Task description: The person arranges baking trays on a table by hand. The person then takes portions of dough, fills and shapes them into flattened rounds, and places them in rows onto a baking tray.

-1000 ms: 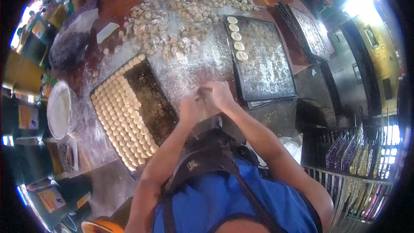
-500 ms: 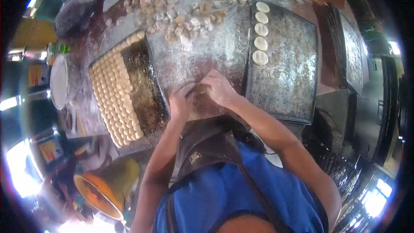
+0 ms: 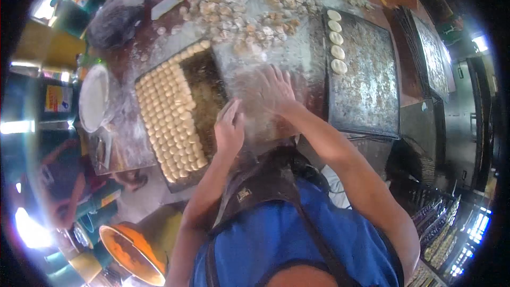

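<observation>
My right hand (image 3: 277, 91) lies palm down on the floured worktop (image 3: 255, 122), its fingers stretched and spread; anything under the palm is hidden. To its left, my left hand (image 3: 230, 128) is held by the near right edge of a dark tray (image 3: 204, 82), fingers extended and nothing visible in them. Rows of small round dough balls (image 3: 170, 117) fill the left part of that tray. On the right, a second dark tray (image 3: 366, 85) carries a column of several flattened dough discs (image 3: 338, 52) along its left edge.
Many floured dough pieces (image 3: 255, 8) are heaped across the far worktop. A white scraper (image 3: 166, 7) and a round pale container (image 3: 94, 98) are at the left. More trays (image 3: 427, 53) are stacked at the far right. An orange-lined bucket (image 3: 133, 255) stands below left.
My hands were close together over the worktop and have moved apart. The right hand has reached forward and flattened out. The whole view has shifted somewhat.
</observation>
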`<action>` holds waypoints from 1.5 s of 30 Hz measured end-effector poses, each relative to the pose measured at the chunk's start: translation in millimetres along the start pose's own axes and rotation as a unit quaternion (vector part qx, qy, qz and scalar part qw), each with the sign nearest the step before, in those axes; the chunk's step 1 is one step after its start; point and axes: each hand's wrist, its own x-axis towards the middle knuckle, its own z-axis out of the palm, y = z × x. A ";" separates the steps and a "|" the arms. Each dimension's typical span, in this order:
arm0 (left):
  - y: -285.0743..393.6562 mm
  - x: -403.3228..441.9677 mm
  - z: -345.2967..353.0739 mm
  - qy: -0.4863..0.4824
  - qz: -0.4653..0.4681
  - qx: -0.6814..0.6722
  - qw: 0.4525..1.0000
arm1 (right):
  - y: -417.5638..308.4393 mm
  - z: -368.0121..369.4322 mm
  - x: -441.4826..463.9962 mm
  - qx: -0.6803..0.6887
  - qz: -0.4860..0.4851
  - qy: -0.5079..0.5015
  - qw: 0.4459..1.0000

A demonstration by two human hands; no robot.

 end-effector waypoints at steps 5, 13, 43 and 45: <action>-22.1 -2.3 -63.4 -0.018 -0.130 0.044 0.990 | 1.8 -10.7 -20.8 -0.043 0.147 -0.087 0.984; -50.5 59.7 -105.5 -0.022 -0.228 0.238 0.944 | 22.9 -114.0 -71.9 0.178 0.187 -0.088 0.962; 43.3 26.3 5.8 0.004 -0.378 -0.459 0.804 | -39.9 -75.6 5.7 0.230 0.072 -0.060 0.969; 29.2 20.3 1.1 -0.035 -0.316 -0.496 0.808 | -33.0 -18.5 -29.1 0.089 -0.123 -0.033 0.988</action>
